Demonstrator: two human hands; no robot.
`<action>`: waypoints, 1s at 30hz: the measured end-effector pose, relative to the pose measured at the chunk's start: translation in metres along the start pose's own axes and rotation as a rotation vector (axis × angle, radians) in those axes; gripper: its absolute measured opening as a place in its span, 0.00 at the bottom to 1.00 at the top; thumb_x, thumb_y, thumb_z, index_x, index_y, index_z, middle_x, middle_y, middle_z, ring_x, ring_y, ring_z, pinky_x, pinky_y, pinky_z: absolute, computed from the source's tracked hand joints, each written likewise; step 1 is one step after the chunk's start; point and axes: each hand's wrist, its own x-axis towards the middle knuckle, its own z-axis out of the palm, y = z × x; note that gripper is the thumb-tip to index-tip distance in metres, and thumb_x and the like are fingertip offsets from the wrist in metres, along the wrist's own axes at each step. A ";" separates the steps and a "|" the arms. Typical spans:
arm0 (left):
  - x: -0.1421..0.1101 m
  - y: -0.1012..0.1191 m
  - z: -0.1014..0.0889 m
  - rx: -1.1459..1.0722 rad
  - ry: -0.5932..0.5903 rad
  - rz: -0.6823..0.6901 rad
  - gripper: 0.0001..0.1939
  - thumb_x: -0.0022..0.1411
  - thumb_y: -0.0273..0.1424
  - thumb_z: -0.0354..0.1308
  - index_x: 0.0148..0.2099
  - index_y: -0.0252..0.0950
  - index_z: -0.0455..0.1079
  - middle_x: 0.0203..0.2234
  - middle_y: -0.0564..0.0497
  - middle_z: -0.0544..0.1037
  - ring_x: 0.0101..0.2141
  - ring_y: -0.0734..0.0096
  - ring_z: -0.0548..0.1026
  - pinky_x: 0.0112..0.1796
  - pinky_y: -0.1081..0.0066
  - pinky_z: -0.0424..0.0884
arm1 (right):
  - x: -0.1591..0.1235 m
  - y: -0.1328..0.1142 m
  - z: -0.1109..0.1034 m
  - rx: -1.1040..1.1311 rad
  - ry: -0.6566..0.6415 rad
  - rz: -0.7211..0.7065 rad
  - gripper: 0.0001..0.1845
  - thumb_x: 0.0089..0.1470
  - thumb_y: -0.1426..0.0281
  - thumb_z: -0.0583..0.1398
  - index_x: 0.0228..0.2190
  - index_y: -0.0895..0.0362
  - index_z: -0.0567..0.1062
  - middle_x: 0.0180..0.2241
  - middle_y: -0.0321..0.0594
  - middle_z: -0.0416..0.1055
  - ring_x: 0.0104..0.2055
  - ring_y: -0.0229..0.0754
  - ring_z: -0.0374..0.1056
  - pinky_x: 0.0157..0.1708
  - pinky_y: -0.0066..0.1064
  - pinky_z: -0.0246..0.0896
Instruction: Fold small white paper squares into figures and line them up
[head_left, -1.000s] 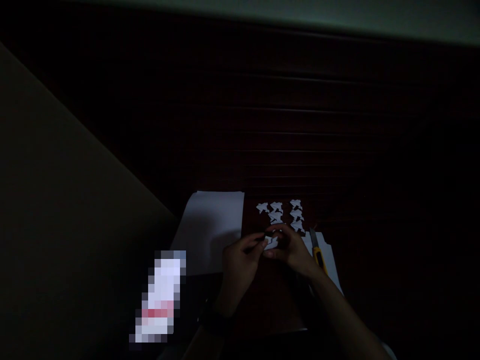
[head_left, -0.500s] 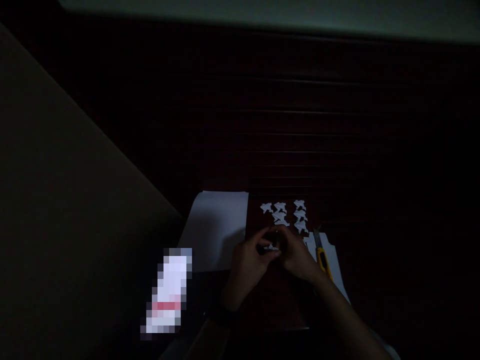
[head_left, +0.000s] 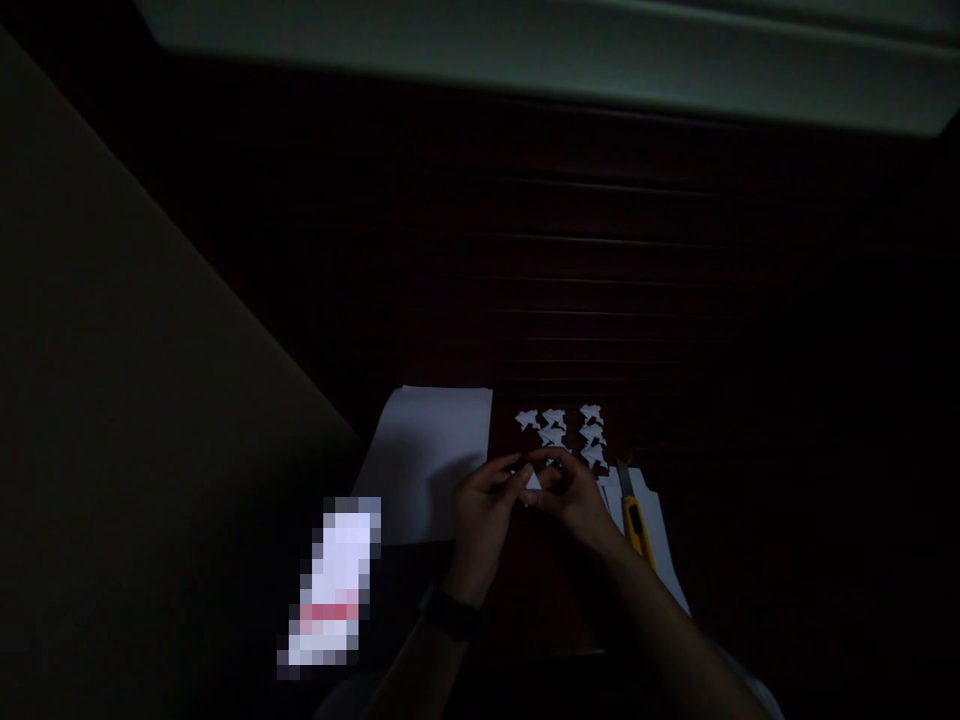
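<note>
Light is poor on my feed; the surface (head_left: pixel 544 610) fades into black at its edges. Beside the near left corner of the sheet (head_left: pixel 435 430), a pixelated patch (head_left: pixel 330 580) conceals whatever lies there. Right of the sheet, I find white paper figures (head_left: pixel 553 437), the nearest partly covered by the hands. Farther right of it, the cutter (head_left: pixel 636 525) loses its near end behind the forearm (head_left: pixel 660 605).

The folded piece (head_left: pixel 533 482) is just right of the sheet, between the fingertips of both hands. Left hand (head_left: pixel 480 508): narrow, thumb and fingers holding the piece. Right hand (head_left: pixel 581 500): curled narrow, holding its other side; I cannot make out every fingertip.
</note>
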 end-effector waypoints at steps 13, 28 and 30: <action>0.000 -0.002 -0.007 0.448 -0.347 0.112 0.07 0.53 0.28 0.57 0.34 0.40 0.76 0.28 0.51 0.80 0.31 0.66 0.77 0.34 0.70 0.70 | 0.000 0.000 -0.019 -0.454 -0.089 -0.100 0.22 0.40 0.78 0.63 0.40 0.53 0.69 0.22 0.29 0.68 0.24 0.35 0.64 0.24 0.25 0.56; -0.007 0.002 -0.003 0.647 -0.344 0.233 0.06 0.54 0.24 0.55 0.30 0.39 0.72 0.26 0.53 0.78 0.29 0.69 0.75 0.29 0.73 0.64 | 0.002 0.007 -0.024 -0.436 -0.156 -0.040 0.19 0.38 0.78 0.65 0.37 0.54 0.72 0.21 0.29 0.69 0.22 0.35 0.65 0.21 0.23 0.54; -0.009 0.001 -0.004 0.604 -0.360 0.191 0.05 0.54 0.26 0.55 0.29 0.39 0.72 0.25 0.52 0.78 0.27 0.69 0.75 0.27 0.74 0.64 | 0.002 0.008 -0.026 -0.440 -0.172 -0.048 0.19 0.38 0.79 0.64 0.36 0.54 0.73 0.20 0.29 0.69 0.22 0.35 0.64 0.21 0.23 0.54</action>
